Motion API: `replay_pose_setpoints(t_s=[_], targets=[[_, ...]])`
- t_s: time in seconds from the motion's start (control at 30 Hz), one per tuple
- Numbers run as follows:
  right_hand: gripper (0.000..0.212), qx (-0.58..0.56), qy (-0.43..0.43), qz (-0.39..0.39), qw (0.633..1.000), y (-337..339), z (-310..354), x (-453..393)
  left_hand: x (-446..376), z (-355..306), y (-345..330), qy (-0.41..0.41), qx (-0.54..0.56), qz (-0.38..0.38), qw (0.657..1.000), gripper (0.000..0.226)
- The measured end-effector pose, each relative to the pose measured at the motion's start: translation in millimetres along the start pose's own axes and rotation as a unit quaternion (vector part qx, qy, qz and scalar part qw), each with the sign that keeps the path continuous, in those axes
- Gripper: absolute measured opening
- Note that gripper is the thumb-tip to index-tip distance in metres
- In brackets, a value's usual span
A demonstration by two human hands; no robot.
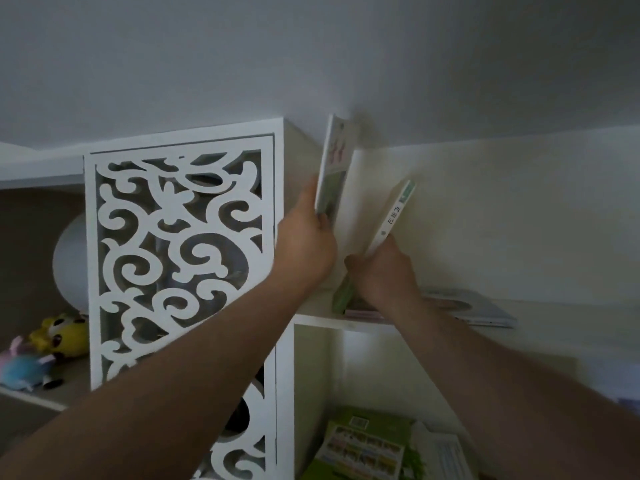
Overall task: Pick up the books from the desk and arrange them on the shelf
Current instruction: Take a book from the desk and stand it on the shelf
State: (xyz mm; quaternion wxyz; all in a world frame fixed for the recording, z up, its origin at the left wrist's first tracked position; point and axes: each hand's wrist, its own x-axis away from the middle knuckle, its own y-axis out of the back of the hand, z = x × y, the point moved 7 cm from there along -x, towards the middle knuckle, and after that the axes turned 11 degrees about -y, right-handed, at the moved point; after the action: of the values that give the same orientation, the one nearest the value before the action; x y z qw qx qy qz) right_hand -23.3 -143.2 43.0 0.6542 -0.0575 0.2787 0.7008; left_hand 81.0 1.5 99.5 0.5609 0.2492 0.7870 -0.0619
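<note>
My left hand (304, 244) grips a tall thin book (334, 161) with a white and green cover, held upright against the left wall of the upper shelf bay. My right hand (384, 268) holds a second book (391, 216) by its lower end; its white spine with dark characters leans to the right. The bottom of that book (343, 296) rests on the shelf board (311, 318). Another book (478, 308) lies flat on the same board, to the right of my right wrist.
A white carved lattice panel (180, 258) stands left of the bay. Soft toys (45, 351) sit on a lower left shelf by a white globe lamp (71, 261). Green booklets (367, 448) lie in the compartment below. The wall rises behind.
</note>
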Motion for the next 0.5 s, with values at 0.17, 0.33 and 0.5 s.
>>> replay_pose_setpoints(t_s=[0.17, 0.33, 0.5], targets=[[0.051, -0.024, 0.052, 0.05, 0.997, -9, 7, 3, 2, 23, -39, 0.084, 0.045, 0.032, 0.995, 0.065], [0.057, 0.016, 0.118, 0.106, 0.987, -26, 21, 7, -12, 66, -40, 0.106, -0.015, 0.051, 0.993, 0.093], [0.055, 0.121, 0.173, 0.125, 0.969, -55, 28, 12, -11, 0, -14, -0.233, -0.2, 0.078, 0.949, 0.104]])
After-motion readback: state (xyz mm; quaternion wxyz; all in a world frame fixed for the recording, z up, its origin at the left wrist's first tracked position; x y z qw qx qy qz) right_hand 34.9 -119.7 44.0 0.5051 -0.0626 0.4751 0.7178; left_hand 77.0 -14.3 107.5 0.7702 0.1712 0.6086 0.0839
